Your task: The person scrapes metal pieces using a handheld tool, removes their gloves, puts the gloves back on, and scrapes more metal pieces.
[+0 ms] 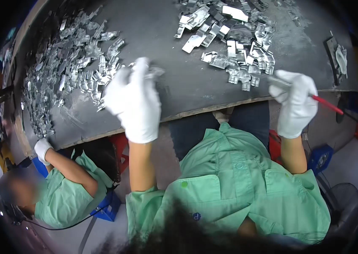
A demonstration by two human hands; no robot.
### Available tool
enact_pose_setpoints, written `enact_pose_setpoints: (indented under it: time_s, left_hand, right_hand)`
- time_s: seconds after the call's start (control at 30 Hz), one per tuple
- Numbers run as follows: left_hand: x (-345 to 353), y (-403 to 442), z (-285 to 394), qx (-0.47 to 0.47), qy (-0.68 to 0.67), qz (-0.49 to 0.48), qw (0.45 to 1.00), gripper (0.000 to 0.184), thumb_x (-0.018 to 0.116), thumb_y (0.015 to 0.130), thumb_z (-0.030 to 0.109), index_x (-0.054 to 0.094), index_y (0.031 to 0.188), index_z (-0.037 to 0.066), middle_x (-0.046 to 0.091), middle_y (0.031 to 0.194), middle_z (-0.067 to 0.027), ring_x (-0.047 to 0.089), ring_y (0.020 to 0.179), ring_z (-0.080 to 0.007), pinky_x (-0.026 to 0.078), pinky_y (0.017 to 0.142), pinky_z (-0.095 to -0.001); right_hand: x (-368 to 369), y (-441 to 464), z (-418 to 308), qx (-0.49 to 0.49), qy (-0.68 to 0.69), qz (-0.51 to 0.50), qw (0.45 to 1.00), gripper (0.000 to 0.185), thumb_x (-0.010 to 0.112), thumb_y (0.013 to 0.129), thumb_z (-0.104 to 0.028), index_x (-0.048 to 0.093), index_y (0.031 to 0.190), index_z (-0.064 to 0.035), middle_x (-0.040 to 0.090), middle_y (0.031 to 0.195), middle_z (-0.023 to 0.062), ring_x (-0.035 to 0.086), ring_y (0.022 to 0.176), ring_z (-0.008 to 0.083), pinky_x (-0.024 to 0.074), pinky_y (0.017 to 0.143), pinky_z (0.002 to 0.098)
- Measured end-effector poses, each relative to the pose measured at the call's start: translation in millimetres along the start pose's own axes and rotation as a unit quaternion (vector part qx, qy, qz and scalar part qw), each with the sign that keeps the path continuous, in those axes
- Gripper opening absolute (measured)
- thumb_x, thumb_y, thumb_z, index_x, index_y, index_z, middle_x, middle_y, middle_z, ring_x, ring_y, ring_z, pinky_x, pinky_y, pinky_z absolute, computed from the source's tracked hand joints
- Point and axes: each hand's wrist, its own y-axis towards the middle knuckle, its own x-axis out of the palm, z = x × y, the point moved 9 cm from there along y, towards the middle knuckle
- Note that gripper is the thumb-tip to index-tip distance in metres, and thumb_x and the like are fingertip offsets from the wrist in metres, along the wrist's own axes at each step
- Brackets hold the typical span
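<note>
My left hand (136,103), in a white glove, is raised over the front part of the dark table. Its fingers are closed around a small shiny metal part (155,72), blurred, at the fingertips. My right hand (295,101), also gloved in white, is closed around a slim tool with a red handle (327,104) near the table's front edge. The handle sticks out to the right; a grey end (279,82) shows at the fingers on the left, its exact shape unclear. Just left of this hand lies a pile of bent metal parts (246,55).
A larger spread of similar metal pieces (83,63) covers the left of the table (153,34). At lower left sits a co-worker in a green shirt (71,190), one gloved hand (42,150) at the table edge. A dark-framed item (335,59) lies at far right.
</note>
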Motion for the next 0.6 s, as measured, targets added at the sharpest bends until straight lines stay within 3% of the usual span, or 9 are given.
enact_pose_setpoints:
  time_s: [0.07, 0.13, 0.23, 0.27, 0.3, 0.37, 0.47, 0.53, 0.6]
  left_hand:
    - [-9, -8, 18, 0.062, 0.068, 0.066, 0.994, 0.032, 0.077, 0.074, 0.013, 0.072, 0.105, 0.019, 0.058, 0.076, 0.0001, 0.056, 0.068, -0.0228, 0.043, 0.065, -0.0375]
    - [4, -20, 50, 0.070, 0.002, 0.017, 0.997, 0.043, 0.082, 0.073, 0.014, 0.074, 0.114, 0.024, 0.060, 0.088, -0.0033, 0.057, 0.081, -0.0241, 0.042, 0.079, -0.0378]
    - [45, -22, 104, 0.121, -0.043, -0.061, 0.990, 0.043, 0.085, 0.070, 0.025, 0.073, 0.111, 0.028, 0.059, 0.091, 0.0017, 0.057, 0.085, -0.0192, 0.037, 0.077, -0.0385]
    - [57, -22, 113, 0.133, -0.052, -0.094, 0.985, 0.042, 0.085, 0.069, 0.026, 0.072, 0.109, 0.028, 0.059, 0.090, 0.0025, 0.058, 0.086, -0.0188, 0.037, 0.077, -0.0385]
    - [57, -23, 114, 0.134, -0.062, -0.084, 0.985, 0.041, 0.085, 0.069, 0.026, 0.072, 0.107, 0.027, 0.059, 0.090, 0.0027, 0.058, 0.086, -0.0188, 0.037, 0.077, -0.0384]
    - [57, -28, 107, 0.139, -0.079, -0.066, 0.985, 0.039, 0.085, 0.069, 0.025, 0.071, 0.105, 0.026, 0.059, 0.091, 0.0032, 0.058, 0.086, -0.0189, 0.036, 0.076, -0.0382]
    - [53, -37, 91, 0.145, -0.049, -0.099, 0.983, 0.037, 0.084, 0.069, 0.022, 0.070, 0.103, 0.023, 0.059, 0.090, 0.0030, 0.057, 0.086, -0.0189, 0.036, 0.075, -0.0375]
    - [41, -44, 91, 0.146, -0.042, -0.080, 0.985, 0.036, 0.085, 0.067, 0.020, 0.069, 0.100, 0.021, 0.059, 0.090, 0.0022, 0.058, 0.085, -0.0198, 0.037, 0.075, -0.0379]
    - [32, -51, 88, 0.134, -0.036, -0.062, 0.988, 0.036, 0.086, 0.066, 0.020, 0.068, 0.097, 0.020, 0.059, 0.090, 0.0016, 0.058, 0.084, -0.0209, 0.038, 0.073, -0.0386]
  right_hand:
    - [-31, 6, 4, 0.044, -0.033, 0.075, 0.996, 0.038, 0.052, 0.105, -0.036, 0.061, 0.106, 0.0011, 0.071, 0.101, 0.0143, 0.068, 0.071, 0.0148, 0.0568, 0.065, 0.0259]
    - [-39, 7, 6, 0.046, -0.035, 0.083, 0.995, 0.039, 0.051, 0.105, -0.037, 0.062, 0.105, 0.0008, 0.071, 0.101, 0.0133, 0.067, 0.068, 0.0140, 0.0565, 0.064, 0.0249]
    - [-30, 0, 9, 0.057, -0.048, 0.047, 0.996, 0.038, 0.050, 0.105, -0.036, 0.062, 0.104, 0.0006, 0.072, 0.100, 0.0127, 0.066, 0.066, 0.0128, 0.0546, 0.061, 0.0235]
    - [-26, -4, 11, 0.094, -0.017, 0.085, 0.992, 0.033, 0.054, 0.104, -0.026, 0.064, 0.096, 0.0044, 0.073, 0.095, 0.0161, 0.059, 0.058, 0.0096, 0.0479, 0.054, 0.0225]
    - [-15, -6, 17, 0.069, 0.086, 0.028, 0.993, 0.032, 0.055, 0.104, -0.024, 0.065, 0.096, 0.0044, 0.073, 0.095, 0.0156, 0.060, 0.062, 0.0102, 0.0488, 0.057, 0.0236]
    - [4, -13, 16, 0.072, 0.037, -0.070, 0.994, 0.024, 0.057, 0.102, -0.018, 0.068, 0.098, 0.0035, 0.072, 0.090, 0.0124, 0.063, 0.072, 0.0125, 0.0502, 0.064, 0.0264]
    - [34, -15, 26, 0.098, -0.039, -0.144, 0.984, 0.016, 0.062, 0.098, -0.015, 0.071, 0.105, -0.0032, 0.070, 0.085, 0.0062, 0.064, 0.071, 0.0149, 0.0502, 0.067, 0.0269]
    - [61, -10, 22, -0.040, -0.142, -0.227, 0.963, 0.013, 0.064, 0.096, -0.014, 0.073, 0.102, -0.0068, 0.070, 0.083, 0.0056, 0.066, 0.071, 0.0198, 0.0516, 0.066, 0.0293]
    - [77, -6, 8, -0.127, -0.211, -0.221, 0.944, 0.010, 0.066, 0.093, -0.012, 0.074, 0.096, -0.0085, 0.071, 0.083, 0.0060, 0.067, 0.074, 0.0237, 0.0530, 0.066, 0.0329]
